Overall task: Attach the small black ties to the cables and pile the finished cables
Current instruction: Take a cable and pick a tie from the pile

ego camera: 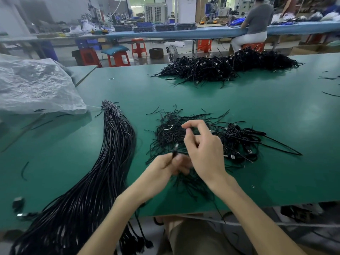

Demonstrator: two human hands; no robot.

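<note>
Fingers of left hand [165, 167] round a blurred cable [174, 150]; right hand [202, 150] pinched, perhaps on a tie [185, 128].

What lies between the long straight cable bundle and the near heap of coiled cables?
Head view: a tangle of loose black ties, with the left hand and right hand above it.

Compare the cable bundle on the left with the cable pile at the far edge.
The left bundle lies straight, strands parallel; the far pile is coiled and tangled. The left bundle hangs over the near edge of the table; the far pile sits heaped by the far edge. Both are black.
</note>
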